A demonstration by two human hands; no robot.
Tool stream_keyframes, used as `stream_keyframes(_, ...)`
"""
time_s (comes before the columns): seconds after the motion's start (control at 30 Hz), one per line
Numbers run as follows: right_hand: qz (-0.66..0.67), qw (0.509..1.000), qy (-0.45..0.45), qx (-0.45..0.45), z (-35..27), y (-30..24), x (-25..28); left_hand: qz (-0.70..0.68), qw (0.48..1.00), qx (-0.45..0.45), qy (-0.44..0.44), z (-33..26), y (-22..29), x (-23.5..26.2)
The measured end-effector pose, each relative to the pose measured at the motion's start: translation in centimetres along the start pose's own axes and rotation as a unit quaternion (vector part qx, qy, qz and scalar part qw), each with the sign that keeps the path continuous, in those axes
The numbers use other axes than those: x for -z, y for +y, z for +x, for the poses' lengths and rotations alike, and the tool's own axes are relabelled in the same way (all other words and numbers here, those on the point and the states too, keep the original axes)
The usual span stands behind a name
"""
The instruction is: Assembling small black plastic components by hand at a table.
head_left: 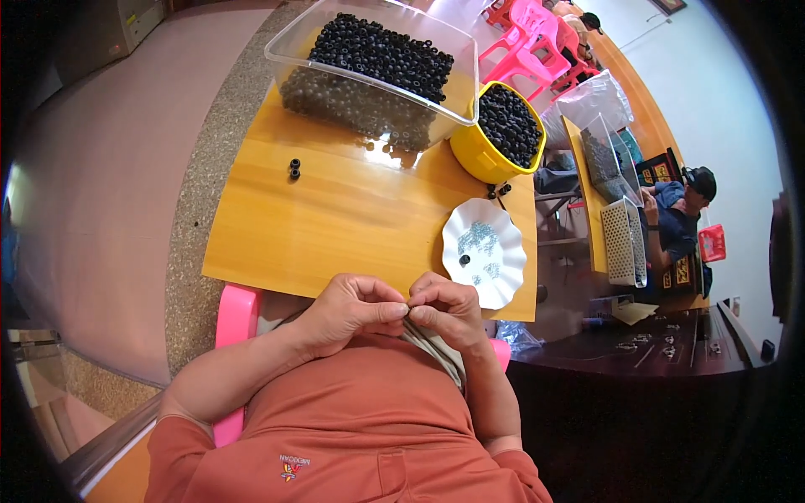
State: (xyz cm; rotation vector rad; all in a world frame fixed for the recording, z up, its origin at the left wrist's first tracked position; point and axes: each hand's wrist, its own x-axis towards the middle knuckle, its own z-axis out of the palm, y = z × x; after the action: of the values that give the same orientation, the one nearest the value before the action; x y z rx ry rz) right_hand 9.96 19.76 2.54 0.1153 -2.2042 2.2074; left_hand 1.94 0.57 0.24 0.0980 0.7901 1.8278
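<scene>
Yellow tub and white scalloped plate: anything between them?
Yes: in the head view, a few small black pieces lie on the table between the yellow tub and white plate.

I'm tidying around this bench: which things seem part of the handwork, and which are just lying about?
Probably in use:
- left hand and right hand, fingertips pinched; anything between them is too small to tell
- white plate with tiny pieces
- yellow tub and clear bin, both holding black pieces

Probably just about:
- pink chairs
- red basket
- crumpled clear plastic
</scene>
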Motion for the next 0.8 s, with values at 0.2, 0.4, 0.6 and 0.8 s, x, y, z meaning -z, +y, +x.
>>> stream_keyframes(0.2, -0.115, 0.993, -0.006, 0.033, 0.1, -0.1, 0.3, 0.056, 0.998, -0.035, -0.002, 0.2, -0.6, 0.5)
stream_keyframes(0.4, -0.129, 0.990, 0.001, 0.050, 0.0, 0.5, 0.4, 0.075, 0.996, -0.045, 0.011, 0.0, -0.4, 0.0)
stream_keyframes(0.6, -0.099, 0.994, 0.011, 0.048, -0.1, 0.9, 0.0, 0.065, 0.996, -0.053, 0.004, -0.1, -0.3, 0.0)
stream_keyframes(0.8, -0.354, 0.913, 0.050, 0.195, -0.1, 0.3, -2.0, 0.012, 0.999, -0.037, 0.024, 0.3, -0.5, 0.5)
